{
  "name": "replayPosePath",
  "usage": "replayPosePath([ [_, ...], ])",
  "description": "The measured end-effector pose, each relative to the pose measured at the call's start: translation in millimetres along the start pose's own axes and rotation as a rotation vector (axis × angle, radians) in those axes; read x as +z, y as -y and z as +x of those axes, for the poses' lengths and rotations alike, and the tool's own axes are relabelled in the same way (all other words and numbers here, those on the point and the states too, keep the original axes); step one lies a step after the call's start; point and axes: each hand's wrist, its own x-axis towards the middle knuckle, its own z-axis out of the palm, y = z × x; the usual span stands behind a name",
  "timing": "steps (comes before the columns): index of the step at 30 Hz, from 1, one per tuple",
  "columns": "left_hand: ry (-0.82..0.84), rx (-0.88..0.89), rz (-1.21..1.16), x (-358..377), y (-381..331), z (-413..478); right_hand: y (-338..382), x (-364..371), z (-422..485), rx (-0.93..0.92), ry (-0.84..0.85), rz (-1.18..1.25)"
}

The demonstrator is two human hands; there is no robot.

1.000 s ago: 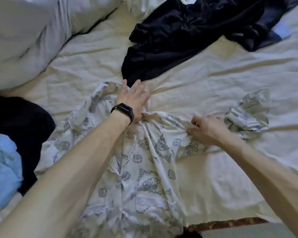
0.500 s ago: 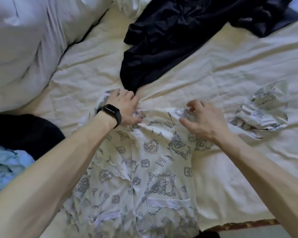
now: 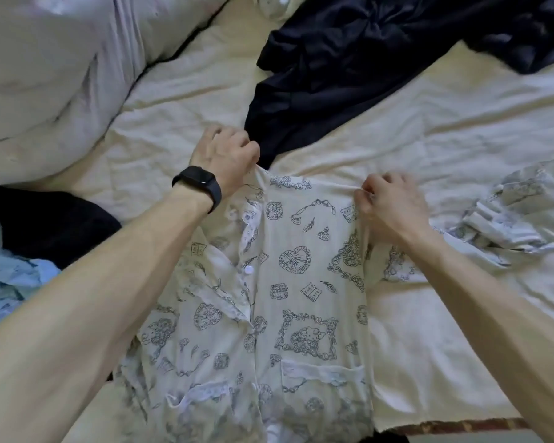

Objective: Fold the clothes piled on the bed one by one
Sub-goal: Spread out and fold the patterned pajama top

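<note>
A cream pyjama shirt [image 3: 304, 282] with dark line prints, lace trim and a white button lies spread on the bed in front of me. My left hand [image 3: 224, 156], with a black watch on the wrist, grips its top edge at the left shoulder. At the right shoulder my right hand [image 3: 394, 204] pinches the same edge. One sleeve [image 3: 512, 215] lies bunched out to the right. The shirt's left side is hidden under my left forearm.
A dark navy garment [image 3: 349, 75] lies crumpled just beyond the shirt. A black garment [image 3: 48, 222] and a light blue one [image 3: 10, 286] sit at the left. White pillows [image 3: 58, 75] fill the top left. The cream sheet [image 3: 461, 129] ends at the bed edge [image 3: 454, 425] below right.
Both hands have moved to the shirt's top edge and closed on it, pulling the fabric flatter. The shirt front now lies smoother and straighter. The left hand went from flat to gripping.
</note>
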Motion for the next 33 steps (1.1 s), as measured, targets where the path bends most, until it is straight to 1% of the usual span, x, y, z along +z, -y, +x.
replayPosePath([
  [1, -0.048, -0.048, -0.074, 0, -2, -1, 6, 0, -1, 0.012, -0.039, 0.009],
  [2, -0.109, -0.142, -0.164, 0, -2, -4, 12, 0, -2, 0.017, -0.086, 0.015],
  [4, -0.186, -0.422, -0.365, 2, 3, -19, 28, 2, -7, -0.022, -0.165, 0.001],
  [6, -0.175, -0.7, -0.538, 9, 12, -45, 50, 6, -15, -0.118, -0.183, 0.008],
  [7, -0.132, -0.808, -0.553, 13, 16, -62, 64, 9, -19, -0.163, -0.169, 0.027],
  [8, -0.075, -0.871, -0.524, 19, 18, -80, 78, 13, -22, -0.205, -0.144, 0.049],
  [9, -0.014, -0.889, -0.482, 24, 19, -98, 92, 18, -25, -0.244, -0.116, 0.067],
  [11, 0.11, -0.862, -0.423, 36, 19, -129, 123, 32, -29, -0.303, -0.072, 0.081],
  [13, 0.194, -0.832, -0.43, 48, 23, -145, 151, 49, -29, -0.333, -0.044, 0.039],
  [14, 0.2, -0.823, -0.464, 51, 26, -147, 162, 59, -28, -0.332, -0.031, 0.008],
  [16, 0.153, -0.828, -0.543, 55, 32, -147, 177, 75, -22, -0.298, 0.002, -0.039],
  [18, 0.102, -0.835, -0.594, 56, 36, -142, 185, 84, -15, -0.213, 0.025, -0.073],
  [21, 0.097, -0.848, -0.74, 58, 40, -134, 194, 86, -9, -0.087, -0.017, -0.154],
  [23, 0.088, -0.877, -0.858, 54, 44, -131, 200, 83, -7, -0.062, 0.011, -0.117],
  [24, 0.068, -0.88, -0.875, 53, 46, -131, 202, 80, -5, -0.032, 0.041, -0.034],
  [26, 0.025, -0.858, -0.83, 48, 51, -132, 203, 71, -1, 0.093, 0.079, 0.25],
  [28, -0.013, -0.832, -0.878, 41, 54, -135, 202, 59, 2, 0.232, 0.039, 0.509],
  [29, -0.024, -0.826, -0.976, 36, 56, -136, 201, 54, 4, 0.304, 0.016, 0.626],
  [31, -0.013, -0.861, -1.294, 26, 61, -139, 195, 45, 1, 0.448, -0.006, 0.851],
  [32, 0.037, -0.888, -1.478, 23, 65, -141, 191, 40, -3, 0.516, -0.017, 0.946],
  [33, 0.131, -0.903, -1.673, 21, 70, -143, 184, 34, -9, 0.567, -0.014, 1.001],
])
